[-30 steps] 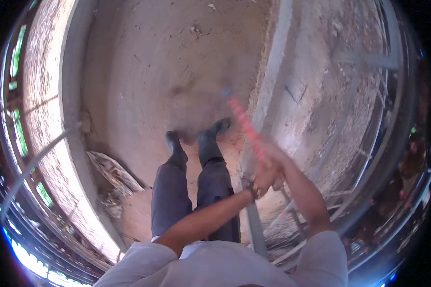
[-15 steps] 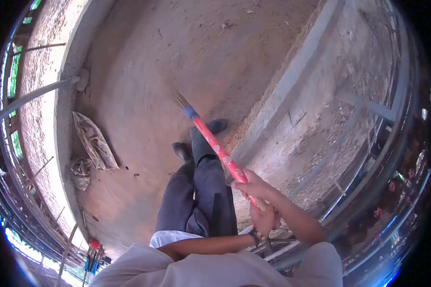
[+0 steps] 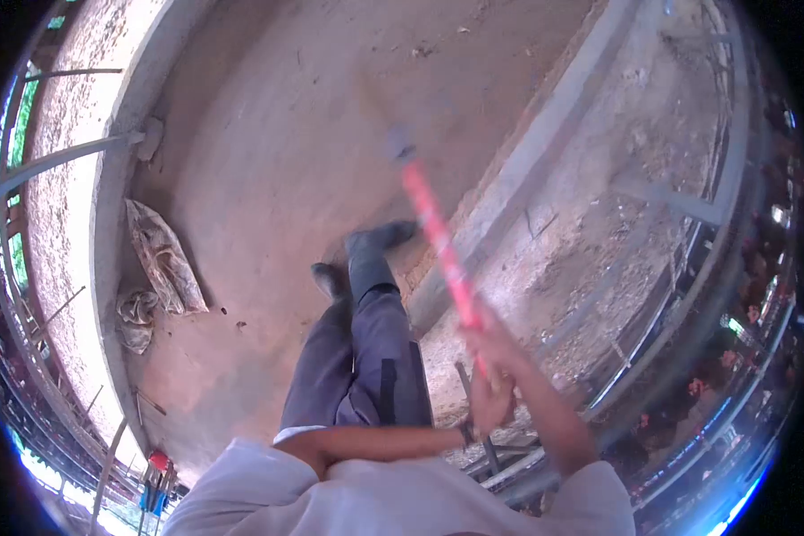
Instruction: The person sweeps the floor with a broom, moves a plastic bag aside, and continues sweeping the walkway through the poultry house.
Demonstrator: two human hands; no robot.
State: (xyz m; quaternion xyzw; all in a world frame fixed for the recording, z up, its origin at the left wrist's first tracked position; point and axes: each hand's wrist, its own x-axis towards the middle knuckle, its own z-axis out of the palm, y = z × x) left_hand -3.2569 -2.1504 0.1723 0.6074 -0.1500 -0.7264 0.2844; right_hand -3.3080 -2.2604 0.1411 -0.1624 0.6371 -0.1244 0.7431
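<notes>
A broom with a red patterned handle slants up and away over the floor, and motion blurs its thin bristles beyond a grey-blue binding. My right hand is wrapped round the handle's lower part. Just below it, my left hand grips the handle near its end, its arm crossing in front of my body. Both hands are somewhat blurred. Beneath the broom lies a dusty brown floor.
My dark boots stand beside a low concrete kerb on the right. Crumpled sacks lie along the left wall. Metal bars and mesh line the far right. A red object is at lower left.
The broom's bristle end has swung forward and to the right, away from my boots. My hands still hold the handle, with the right hand slightly farther right.
</notes>
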